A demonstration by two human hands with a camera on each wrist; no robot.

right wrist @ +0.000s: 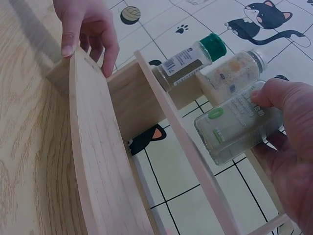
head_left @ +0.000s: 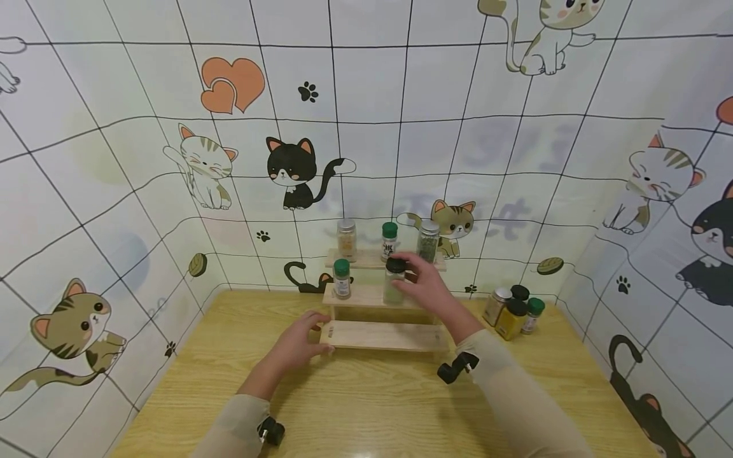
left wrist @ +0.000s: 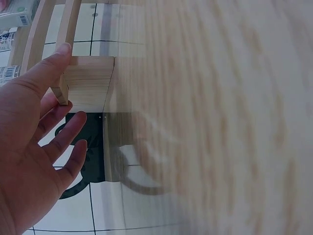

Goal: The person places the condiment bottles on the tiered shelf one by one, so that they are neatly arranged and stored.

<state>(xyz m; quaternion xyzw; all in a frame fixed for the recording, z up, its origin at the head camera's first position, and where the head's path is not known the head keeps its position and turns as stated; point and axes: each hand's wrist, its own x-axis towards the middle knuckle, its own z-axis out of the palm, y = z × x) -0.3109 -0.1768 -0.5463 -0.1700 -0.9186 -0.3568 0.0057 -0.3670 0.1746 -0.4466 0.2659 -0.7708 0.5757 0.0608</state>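
Note:
A three-tier wooden spice rack [head_left: 389,337] stands at the back of the table. My right hand [head_left: 426,280] grips a rectangular clear jar [right wrist: 234,122] with a black lid and pale green contents, at the right part of the middle tier. In the right wrist view its thumb presses the jar's labelled face. My left hand [left wrist: 29,132] pinches the left end of the lowest tier between thumb and index finger, the other fingers spread loosely. On the middle tier's left sits a green-lidded spice jar [head_left: 342,280]. The lowest tier bears no jars.
Along the top tier stand a silver-lidded jar [head_left: 346,240], a green-lidded jar [head_left: 389,236] and a jar of green herbs [head_left: 427,243]. Several more jars [head_left: 512,315] cluster right of the rack. A cat-print tiled wall covering [head_left: 366,146] rises right behind.

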